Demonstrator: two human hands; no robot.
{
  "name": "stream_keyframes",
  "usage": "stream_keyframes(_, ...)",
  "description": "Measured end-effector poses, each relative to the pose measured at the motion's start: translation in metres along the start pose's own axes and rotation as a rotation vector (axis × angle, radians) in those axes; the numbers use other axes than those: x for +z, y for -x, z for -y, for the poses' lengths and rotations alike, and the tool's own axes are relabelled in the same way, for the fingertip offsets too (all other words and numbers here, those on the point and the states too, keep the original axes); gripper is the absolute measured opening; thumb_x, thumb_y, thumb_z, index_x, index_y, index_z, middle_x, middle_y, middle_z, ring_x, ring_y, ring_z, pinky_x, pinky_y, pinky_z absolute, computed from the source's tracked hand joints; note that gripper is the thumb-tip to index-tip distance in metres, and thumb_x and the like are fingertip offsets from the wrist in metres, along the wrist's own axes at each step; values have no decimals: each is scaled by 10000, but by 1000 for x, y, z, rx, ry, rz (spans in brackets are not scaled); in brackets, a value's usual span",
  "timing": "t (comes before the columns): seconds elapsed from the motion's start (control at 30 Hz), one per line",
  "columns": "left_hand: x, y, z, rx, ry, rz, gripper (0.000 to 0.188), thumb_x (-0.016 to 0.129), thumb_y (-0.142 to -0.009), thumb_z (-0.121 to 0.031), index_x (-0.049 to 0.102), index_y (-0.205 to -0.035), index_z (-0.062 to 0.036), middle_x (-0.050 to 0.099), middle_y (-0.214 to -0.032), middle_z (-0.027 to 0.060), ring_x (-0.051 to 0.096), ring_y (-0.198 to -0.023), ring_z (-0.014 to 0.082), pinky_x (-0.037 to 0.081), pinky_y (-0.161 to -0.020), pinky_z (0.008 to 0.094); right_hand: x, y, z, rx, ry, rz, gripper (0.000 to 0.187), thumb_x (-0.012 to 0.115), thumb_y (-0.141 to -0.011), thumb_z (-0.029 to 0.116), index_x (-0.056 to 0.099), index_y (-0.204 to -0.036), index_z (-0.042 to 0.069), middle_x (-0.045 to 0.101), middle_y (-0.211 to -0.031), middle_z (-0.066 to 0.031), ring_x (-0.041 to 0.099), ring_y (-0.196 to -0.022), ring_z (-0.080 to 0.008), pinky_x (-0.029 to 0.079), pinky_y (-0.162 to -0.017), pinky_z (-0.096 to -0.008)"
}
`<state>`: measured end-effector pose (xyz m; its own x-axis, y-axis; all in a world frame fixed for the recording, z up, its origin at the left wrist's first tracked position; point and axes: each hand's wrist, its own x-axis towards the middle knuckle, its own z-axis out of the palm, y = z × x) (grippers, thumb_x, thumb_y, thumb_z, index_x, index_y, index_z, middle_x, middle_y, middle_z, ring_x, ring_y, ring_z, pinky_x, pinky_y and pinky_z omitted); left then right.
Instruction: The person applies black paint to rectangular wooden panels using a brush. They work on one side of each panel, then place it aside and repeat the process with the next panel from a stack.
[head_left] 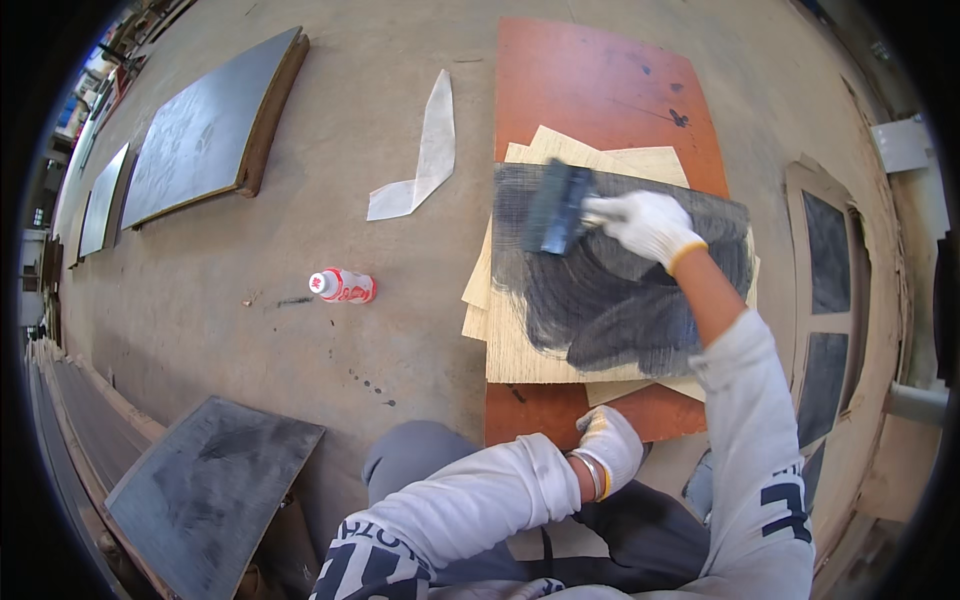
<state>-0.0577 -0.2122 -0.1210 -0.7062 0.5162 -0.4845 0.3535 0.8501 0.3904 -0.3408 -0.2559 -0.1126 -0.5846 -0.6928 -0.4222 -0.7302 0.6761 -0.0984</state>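
My right hand [648,228], in a white knit glove, grips the handle of a wide, dark-bladed scraper [556,210], blurred by motion. The scraper is at the far left part of a pale wood-grain sheet [530,350]. Dark grey-black coating [610,310] with curved streaks covers most of that sheet; a bare pale strip shows along its near and left edges. My left hand [608,447], also gloved, is closed with its fingers curled, close to the sheet's near edge. Nothing shows in it, and its palm side is hidden.
More pale sheets [650,160] lie fanned beneath, on a reddish-brown board [600,80]. Left of them on the concrete floor are a red-and-white bottle [344,286] and a bent whitish strip [425,150]. Dark panels stand at far left [215,120] and near left [210,495]. Cut-out cardboard [800,230] lies right.
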Motion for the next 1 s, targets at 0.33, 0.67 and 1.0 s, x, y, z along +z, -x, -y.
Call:
stream_keyframes(0.33,15,7,-1,75,-23,80,259,703,-851,-219,834,-1017,-70,769,-911,149,720,-786,355,441,-515,552,12,38,18,-184,48,36,364,599,-977,236,738,-1278,385,805,-1083,-13,770,-980,-276,609,-855,-435)
stream_keyframes(0.67,0,4,-4,92,-20,59,226,701,-845,-218,836,-966,-84,751,-856,141,700,-759,357,436,-517,547,0,1,-9,26,-28,-95,400,578,-980,223,742,-1326,339,785,-1225,6,748,-1082,-287,603,-935,-408)
stream_keyframes(1.0,4,6,-11,108,-18,77,259,722,-849,-238,842,-1022,-87,775,-936,161,720,-839,378,485,-580,579,28,57,40,-222,179,-103,315,637,-990,240,712,-1253,397,724,-892,-90,742,-782,-301,596,-694,-461)
